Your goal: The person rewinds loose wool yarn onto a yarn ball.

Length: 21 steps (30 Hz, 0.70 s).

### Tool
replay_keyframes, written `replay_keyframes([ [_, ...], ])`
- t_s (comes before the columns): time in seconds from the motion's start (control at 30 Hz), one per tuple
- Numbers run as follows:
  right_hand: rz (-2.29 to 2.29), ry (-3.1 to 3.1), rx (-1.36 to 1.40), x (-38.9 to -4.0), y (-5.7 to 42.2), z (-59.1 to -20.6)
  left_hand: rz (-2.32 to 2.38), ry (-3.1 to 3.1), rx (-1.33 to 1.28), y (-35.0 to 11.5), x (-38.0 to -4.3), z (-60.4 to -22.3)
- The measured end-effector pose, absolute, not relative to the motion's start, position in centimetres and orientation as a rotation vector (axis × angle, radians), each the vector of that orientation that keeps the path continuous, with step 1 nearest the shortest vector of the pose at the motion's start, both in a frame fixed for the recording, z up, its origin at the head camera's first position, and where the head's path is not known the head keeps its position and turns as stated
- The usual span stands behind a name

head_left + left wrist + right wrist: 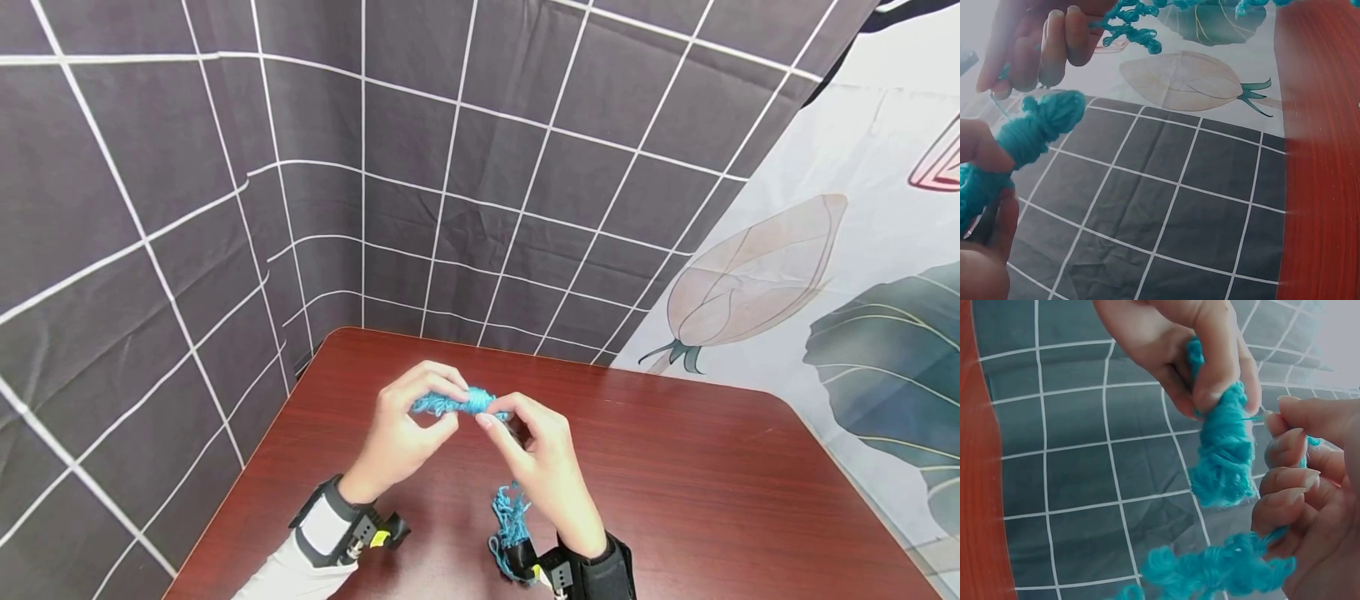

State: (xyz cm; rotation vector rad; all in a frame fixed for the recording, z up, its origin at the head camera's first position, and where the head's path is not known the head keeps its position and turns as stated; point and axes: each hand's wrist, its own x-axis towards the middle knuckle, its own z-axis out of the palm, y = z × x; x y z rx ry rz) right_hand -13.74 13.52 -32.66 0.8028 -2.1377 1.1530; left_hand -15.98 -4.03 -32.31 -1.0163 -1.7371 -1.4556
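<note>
A bundle of blue yarn (477, 401), wound tightly round its middle with loops at the ends, is held above the table. My left hand (405, 425) pinches it between thumb and fingers; the left wrist view shows the wound yarn (1035, 131) jutting past that thumb. My right hand (543, 446) is close beside the bundle's right end. In the right wrist view its thumb and index finger pinch a thin yarn strand (1255, 417) that runs taut to the bundle. A knotted, loopy length of loose yarn (1216, 565) trails from under the right hand's curled fingers.
Below the hands is a reddish-brown wooden table (675, 475) with rounded corners. Loose yarn (512, 518) shows beside the right wrist's camera. A dark curtain with a white grid (495, 150) stands behind and left; a leaf-printed white cloth (765, 350) is at right.
</note>
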Motion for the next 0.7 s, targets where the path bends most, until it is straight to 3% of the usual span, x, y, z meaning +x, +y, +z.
replay_keyframes([
  [0.47, 1.194, -2.095, 0.769, -13.9, 14.5, -32.4, -1.629, -1.733, -1.420, -4.1, -15.5, -31.9],
  [0.7, 1.233, -2.140, 0.763, -14.1, 14.8, -32.6, -1.895, -1.568, -1.407, -4.4, -16.4, -32.9],
])
